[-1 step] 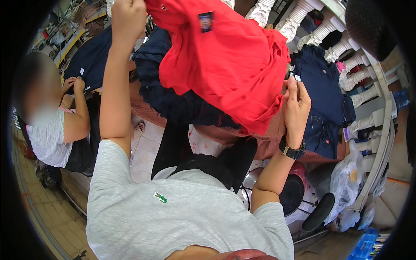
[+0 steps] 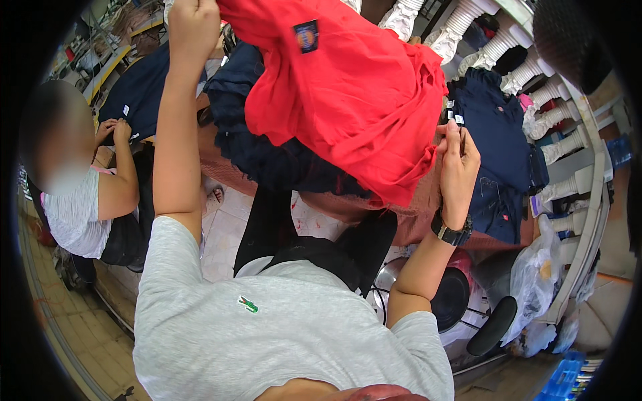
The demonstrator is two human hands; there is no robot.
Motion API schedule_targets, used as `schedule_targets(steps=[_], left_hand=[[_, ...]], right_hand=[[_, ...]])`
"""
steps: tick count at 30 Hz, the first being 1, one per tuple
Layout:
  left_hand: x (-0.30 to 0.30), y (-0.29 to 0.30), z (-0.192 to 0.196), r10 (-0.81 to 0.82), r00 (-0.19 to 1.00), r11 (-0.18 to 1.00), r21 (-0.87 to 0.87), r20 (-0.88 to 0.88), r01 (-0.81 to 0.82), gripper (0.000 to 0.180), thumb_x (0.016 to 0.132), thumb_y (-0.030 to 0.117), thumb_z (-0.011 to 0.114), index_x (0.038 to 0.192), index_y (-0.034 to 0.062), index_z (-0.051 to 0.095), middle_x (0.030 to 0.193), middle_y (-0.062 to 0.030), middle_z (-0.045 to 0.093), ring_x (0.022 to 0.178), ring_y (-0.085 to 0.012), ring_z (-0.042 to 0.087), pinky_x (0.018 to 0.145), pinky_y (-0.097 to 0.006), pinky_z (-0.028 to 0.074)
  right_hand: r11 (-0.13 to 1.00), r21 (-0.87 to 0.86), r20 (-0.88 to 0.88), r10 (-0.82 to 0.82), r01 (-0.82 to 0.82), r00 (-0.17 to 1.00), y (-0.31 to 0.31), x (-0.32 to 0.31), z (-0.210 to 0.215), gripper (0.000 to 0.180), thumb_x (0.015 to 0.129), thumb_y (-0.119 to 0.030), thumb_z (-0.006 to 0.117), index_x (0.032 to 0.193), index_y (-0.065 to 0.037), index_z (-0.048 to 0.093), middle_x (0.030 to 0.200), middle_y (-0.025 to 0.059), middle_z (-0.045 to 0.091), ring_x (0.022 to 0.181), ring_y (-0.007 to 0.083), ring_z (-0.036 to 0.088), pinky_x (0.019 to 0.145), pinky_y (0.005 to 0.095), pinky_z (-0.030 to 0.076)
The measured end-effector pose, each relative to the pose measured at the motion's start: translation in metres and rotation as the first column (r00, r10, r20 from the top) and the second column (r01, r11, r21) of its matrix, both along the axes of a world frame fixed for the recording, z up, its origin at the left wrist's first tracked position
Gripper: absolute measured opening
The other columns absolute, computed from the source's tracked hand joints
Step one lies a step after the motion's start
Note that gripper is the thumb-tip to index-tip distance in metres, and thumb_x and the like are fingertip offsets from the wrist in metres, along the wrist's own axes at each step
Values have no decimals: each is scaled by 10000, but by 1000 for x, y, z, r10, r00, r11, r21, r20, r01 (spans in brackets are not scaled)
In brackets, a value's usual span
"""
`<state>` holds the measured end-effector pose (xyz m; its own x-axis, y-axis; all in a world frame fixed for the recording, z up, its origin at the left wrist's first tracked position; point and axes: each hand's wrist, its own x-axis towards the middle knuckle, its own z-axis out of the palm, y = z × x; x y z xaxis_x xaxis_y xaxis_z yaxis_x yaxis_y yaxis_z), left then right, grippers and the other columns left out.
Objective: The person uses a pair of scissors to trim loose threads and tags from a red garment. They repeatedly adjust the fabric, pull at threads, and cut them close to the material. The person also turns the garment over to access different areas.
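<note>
A red garment (image 2: 348, 100) with a dark square patch (image 2: 305, 36) is stretched out in front of me. My left hand (image 2: 194, 30) is raised at the top edge, its fingers closed on the upper left end of the garment. My right hand (image 2: 459, 157), with a black watch on the wrist, is at the garment's right edge. Its fingers are bent together and the thumb points up; a small dark bit shows between them, too small to name. Dark navy garments (image 2: 267, 157) are piled under the red one.
Right of my right hand lies a navy garment (image 2: 495, 147) with small white tags. White ribbed tubes (image 2: 505, 47) line the far right. A person (image 2: 73, 194) works on navy cloth at the left. Near the right edge hangs a clear plastic bag (image 2: 535, 281).
My left hand has moved slightly up and to the left, drawing the upper part of the red garment and its patch along. My right hand has stayed almost in place.
</note>
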<state>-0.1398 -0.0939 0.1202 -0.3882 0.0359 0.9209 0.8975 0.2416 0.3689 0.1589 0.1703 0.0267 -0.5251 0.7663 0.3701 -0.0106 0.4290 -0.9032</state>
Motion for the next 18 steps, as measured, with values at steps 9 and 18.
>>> schedule_targets(steps=[9,18], left_hand=[[-15,-8,-66,-220,968,972,-59,121,228,359,870,31,602,1229,36,586,1123,-126,591,1066,-247,592,944,-341,473],[-7,-17,-77,10,895,824,-511,446,246,240,939,122,633,1158,26,638,1163,-133,639,1077,-275,628,965,-368,477]], right_hand=[[947,255,86,178,-194,980,-42,13,-4,165,839,4,733,993,-55,717,806,-31,560,661,16,484,524,188,309],[812,425,138,380,-401,915,-67,-16,-12,290,667,65,694,937,-30,654,768,66,487,595,157,463,560,295,403]])
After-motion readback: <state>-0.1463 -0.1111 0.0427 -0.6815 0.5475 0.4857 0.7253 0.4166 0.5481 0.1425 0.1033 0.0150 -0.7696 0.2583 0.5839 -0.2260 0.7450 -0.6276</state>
